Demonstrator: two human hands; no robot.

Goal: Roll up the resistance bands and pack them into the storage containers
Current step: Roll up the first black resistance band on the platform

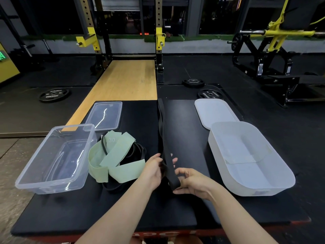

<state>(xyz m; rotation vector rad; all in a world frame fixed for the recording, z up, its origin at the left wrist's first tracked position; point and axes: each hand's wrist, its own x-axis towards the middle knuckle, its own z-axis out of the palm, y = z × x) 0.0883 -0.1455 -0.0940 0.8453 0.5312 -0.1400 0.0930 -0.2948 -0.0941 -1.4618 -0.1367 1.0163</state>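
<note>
A person's right hand (191, 182) pinches the near, folded end of a wide black resistance band (169, 166), fingers curled over the loop and thumb beneath it, while the left hand (153, 170) grips the same band just above, fingers wrapped behind the strap. From the hands the band runs away from the camera in a long double strip along the middle of a black padded platform (70, 213), reaching its far edge.

Just left of the hands lies a loose heap: a pale green flat band (116, 161) marked "30", folded over itself, tangled with thinner black loop bands (135, 152) that show under and beside it. The heap rests on the platform, touching neither hand.

Further left, an open clear plastic container (52, 159) sits at the platform's left edge, and its clear lid (104, 115) lies flat beyond it. To the right of the hands stands an open, frosted white container (249, 159), with its white lid (215, 111) lying flat behind and partly under its far rim.

Beyond the platform, a wooden lifting strip (123, 80) leads to a yellow-and-black squat rack (159, 37). Black weight plates (53, 95) lie on the dark gym floor.
</note>
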